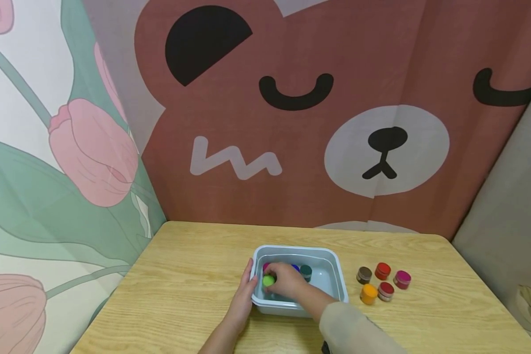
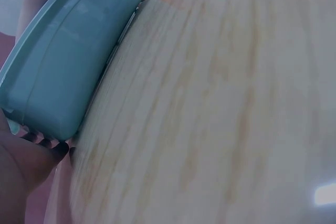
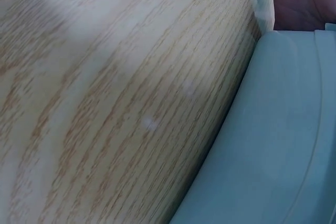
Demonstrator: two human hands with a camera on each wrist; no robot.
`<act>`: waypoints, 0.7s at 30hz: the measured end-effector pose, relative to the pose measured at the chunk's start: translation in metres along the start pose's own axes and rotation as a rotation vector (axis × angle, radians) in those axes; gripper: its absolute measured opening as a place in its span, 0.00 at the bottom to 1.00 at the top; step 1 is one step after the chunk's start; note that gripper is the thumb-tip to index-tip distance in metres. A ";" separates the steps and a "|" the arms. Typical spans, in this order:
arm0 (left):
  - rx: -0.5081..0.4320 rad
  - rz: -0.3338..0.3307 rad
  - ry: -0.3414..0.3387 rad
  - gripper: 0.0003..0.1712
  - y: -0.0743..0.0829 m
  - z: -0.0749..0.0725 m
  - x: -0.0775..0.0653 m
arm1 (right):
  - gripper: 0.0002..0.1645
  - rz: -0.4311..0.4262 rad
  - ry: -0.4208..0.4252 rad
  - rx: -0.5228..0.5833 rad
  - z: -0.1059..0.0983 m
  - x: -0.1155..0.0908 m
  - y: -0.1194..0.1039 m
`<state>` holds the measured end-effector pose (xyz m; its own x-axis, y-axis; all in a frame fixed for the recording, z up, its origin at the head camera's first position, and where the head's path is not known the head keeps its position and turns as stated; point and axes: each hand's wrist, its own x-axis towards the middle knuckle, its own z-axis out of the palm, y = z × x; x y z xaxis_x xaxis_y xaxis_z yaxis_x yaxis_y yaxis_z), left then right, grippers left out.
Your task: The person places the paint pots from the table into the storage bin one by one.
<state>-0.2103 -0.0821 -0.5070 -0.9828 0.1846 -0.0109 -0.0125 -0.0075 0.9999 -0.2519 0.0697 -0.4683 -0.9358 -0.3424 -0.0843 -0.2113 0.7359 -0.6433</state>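
A pale blue plastic tray (image 1: 332, 255) stands on the wooden table. Inside it, my right hand (image 1: 287, 280) pinches a small round jar with a lime-green top (image 1: 268, 280), near the left wall. A dark green jar (image 1: 306, 272) sits beyond that hand, with a blue jar (image 1: 295, 268) and a magenta jar (image 1: 265, 267) partly hidden by it. My left hand (image 1: 241, 300) lies along the tray's left outer side, thumb near the front left corner. In the left wrist view, the fingers (image 2: 60, 150) touch the tray's end wall (image 2: 58, 114).
Right of the tray, several small jars stand on the table (image 1: 181, 275): brown (image 1: 364, 275), red (image 1: 383, 271), magenta (image 1: 402, 279), dark red (image 1: 386, 291) and orange (image 1: 368, 294). A cloth with a bear print (image 1: 292, 196) hangs behind the table.
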 end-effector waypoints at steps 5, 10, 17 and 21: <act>0.003 -0.007 -0.003 0.35 0.000 0.000 0.000 | 0.23 -0.008 0.000 -0.018 0.001 0.000 -0.002; 0.006 -0.011 0.006 0.35 -0.001 0.000 0.000 | 0.24 -0.001 0.001 -0.017 0.000 -0.001 -0.004; -0.001 -0.001 0.005 0.35 -0.001 0.000 0.000 | 0.26 -0.027 0.045 0.006 -0.005 -0.005 -0.002; 0.014 -0.010 0.003 0.35 0.000 -0.001 0.000 | 0.27 -0.035 0.060 0.054 -0.011 -0.009 0.002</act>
<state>-0.2102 -0.0829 -0.5074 -0.9831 0.1819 -0.0209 -0.0198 0.0078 0.9998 -0.2468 0.0806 -0.4601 -0.9437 -0.3305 -0.0166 -0.2299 0.6908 -0.6856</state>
